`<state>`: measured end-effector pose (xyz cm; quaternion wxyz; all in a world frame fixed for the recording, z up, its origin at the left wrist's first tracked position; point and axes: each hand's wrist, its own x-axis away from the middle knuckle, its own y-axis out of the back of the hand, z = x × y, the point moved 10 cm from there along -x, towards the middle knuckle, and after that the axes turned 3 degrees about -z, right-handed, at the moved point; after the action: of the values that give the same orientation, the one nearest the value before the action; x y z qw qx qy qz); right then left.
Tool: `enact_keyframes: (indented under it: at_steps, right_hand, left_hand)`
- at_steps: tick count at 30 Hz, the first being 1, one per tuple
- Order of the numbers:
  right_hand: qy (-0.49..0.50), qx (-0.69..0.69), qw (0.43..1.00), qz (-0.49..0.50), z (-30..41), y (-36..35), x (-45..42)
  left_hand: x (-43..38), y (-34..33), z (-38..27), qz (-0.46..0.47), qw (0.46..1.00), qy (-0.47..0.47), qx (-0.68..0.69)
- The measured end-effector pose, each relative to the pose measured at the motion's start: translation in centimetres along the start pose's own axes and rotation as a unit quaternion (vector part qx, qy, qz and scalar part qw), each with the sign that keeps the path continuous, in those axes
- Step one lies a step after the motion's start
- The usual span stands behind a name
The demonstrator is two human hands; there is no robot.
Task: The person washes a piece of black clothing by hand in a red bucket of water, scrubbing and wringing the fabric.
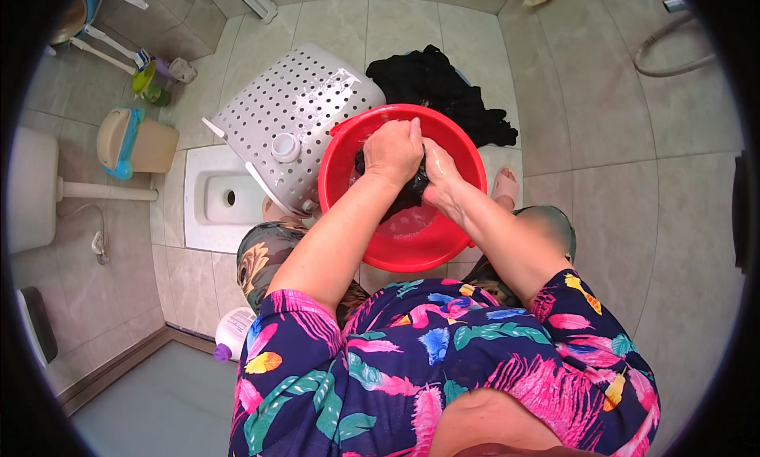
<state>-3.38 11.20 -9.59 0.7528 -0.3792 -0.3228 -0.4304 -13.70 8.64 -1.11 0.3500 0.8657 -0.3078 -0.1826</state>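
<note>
Between my knees stands a red plastic basin with some water in its bottom. A wet black cloth is bunched up over it. My left hand grips the cloth from the left, its knuckles upward. Close against it, my right hand holds the same cloth from the right, wet on the back. Part of the cloth hangs down into the basin, and much of it is hidden by my hands. Beyond the basin lies a heap of black fabric, partly over something blue.
A perforated grey plastic basket lies tipped over left of the basin, a white cap on it. Behind it is a squat toilet. A lidded bin stands at the left wall. A detergent bottle is beside my left side.
</note>
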Motion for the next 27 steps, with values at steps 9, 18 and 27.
enact_keyframes:
  at_steps: [9,18,27]
  right_hand:
    - [0.063,0.03,0.997,-0.039,1.1,-0.5,0.4]
    - [0.071,0.112,0.984,0.116,6.3,-1.7,1.9]
    - [0.174,0.39,0.838,0.34,7.7,-2.9,4.1]
  left_hand:
    - [1.8,0.9,-1.0,-0.052,0.997,-0.026,0.05]
    - [1.0,-1.2,0.1,0.149,0.97,0.0,0.192]
    - [1.2,0.8,-2.6,0.221,0.868,0.044,0.442]
